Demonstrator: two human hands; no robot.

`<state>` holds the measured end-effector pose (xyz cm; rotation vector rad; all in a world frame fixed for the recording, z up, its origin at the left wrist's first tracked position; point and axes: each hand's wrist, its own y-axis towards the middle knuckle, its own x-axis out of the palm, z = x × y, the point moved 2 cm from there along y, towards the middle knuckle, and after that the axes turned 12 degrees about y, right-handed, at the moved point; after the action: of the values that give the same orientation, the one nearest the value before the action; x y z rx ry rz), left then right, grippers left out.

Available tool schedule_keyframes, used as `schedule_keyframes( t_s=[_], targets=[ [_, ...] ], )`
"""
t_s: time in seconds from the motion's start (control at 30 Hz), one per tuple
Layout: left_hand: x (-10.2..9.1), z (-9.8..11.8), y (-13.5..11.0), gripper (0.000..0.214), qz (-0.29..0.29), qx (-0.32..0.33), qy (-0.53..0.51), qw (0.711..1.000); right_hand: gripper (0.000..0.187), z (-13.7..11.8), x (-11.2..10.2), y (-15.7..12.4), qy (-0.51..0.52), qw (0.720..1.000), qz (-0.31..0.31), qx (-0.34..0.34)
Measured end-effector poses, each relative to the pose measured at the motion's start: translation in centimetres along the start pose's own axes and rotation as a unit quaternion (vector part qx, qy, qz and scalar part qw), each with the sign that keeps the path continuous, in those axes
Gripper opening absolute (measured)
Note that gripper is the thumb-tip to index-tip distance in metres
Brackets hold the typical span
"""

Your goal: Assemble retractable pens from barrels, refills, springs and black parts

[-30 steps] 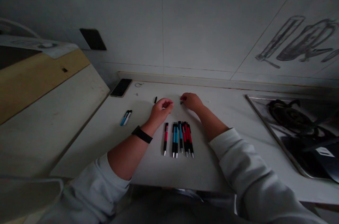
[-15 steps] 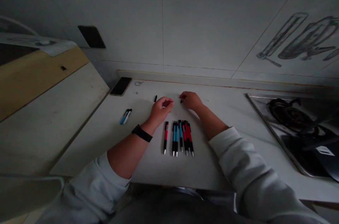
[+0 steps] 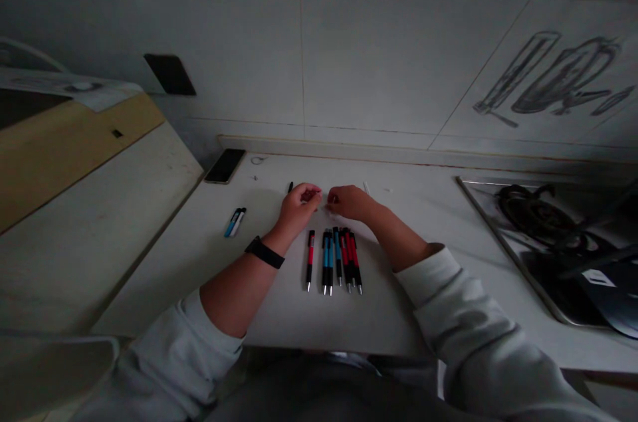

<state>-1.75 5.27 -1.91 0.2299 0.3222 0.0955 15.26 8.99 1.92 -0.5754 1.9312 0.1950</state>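
My left hand (image 3: 298, 206) and my right hand (image 3: 346, 201) are close together on the white counter (image 3: 279, 302), fingers curled in a pinch around small parts that I cannot make out. Just in front of them lies a row of several red-and-black and blue-and-black pens (image 3: 335, 259), tips pointing toward me. A black band is on my left wrist (image 3: 264, 253). A small black piece (image 3: 290, 187) lies just left of my left hand, and a thin white stick (image 3: 365, 187) lies right of my right hand.
Two more pens (image 3: 235, 222), blue and white, lie to the left. A dark phone (image 3: 224, 165) rests near the back wall. A gas hob (image 3: 553, 236) sits at the right. A wooden board surface (image 3: 74, 163) rises at the left.
My right hand has moved left toward my left hand, so the two now nearly touch. The white stick behind it has come into view.
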Motion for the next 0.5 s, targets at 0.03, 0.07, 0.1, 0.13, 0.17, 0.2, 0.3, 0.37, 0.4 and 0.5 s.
schedule_keyframes(
  t_s=[0.03,0.07,0.1,0.13,0.17,0.2,0.3,0.37,0.4,0.5],
  targets=[
    [0.0,0.0,0.0,0.020,0.000,-0.001,0.001,1.000,0.026,-0.5,0.3,-0.3,-0.013,1.000,-0.015,-0.002],
    [-0.1,0.1,0.0,0.020,-0.002,-0.001,0.000,1.000,0.026,-0.9,0.6,-0.5,-0.027,0.999,-0.024,-0.006],
    [-0.1,0.2,-0.1,0.020,-0.004,-0.001,-0.002,1.000,0.025,-1.2,0.9,-0.7,-0.039,0.999,-0.029,-0.009],
    [-0.1,0.3,-0.1,0.021,-0.004,0.001,-0.004,1.000,0.025,-1.5,1.1,-0.9,-0.048,0.998,-0.032,-0.010],
    [-0.1,0.4,-0.1,0.021,-0.003,0.003,-0.005,1.000,0.025,-1.6,1.2,-1.0,-0.055,0.998,-0.035,-0.011],
    [-0.2,0.5,-0.1,0.021,-0.001,0.004,-0.005,1.000,0.025,-1.7,1.3,-1.2,-0.059,0.997,-0.039,-0.010],
    [-0.2,0.5,-0.1,0.023,0.003,0.001,-0.004,1.000,0.025,-1.6,0.4,-1.6,-0.058,0.997,-0.040,-0.008],
    [-0.2,0.2,0.0,0.024,0.002,0.000,-0.007,1.000,0.025,-1.1,-1.0,-2.1,-0.045,0.999,-0.025,-0.011],
    [-0.2,0.0,0.1,0.025,0.001,0.001,-0.007,1.000,0.024,-0.6,-2.0,-2.4,-0.035,0.999,-0.012,-0.011],
    [-0.1,-0.5,0.2,0.027,-0.002,0.004,-0.007,1.000,0.020,2.2,-5.7,-3.7,0.005,0.998,0.056,0.004]
  ],
)
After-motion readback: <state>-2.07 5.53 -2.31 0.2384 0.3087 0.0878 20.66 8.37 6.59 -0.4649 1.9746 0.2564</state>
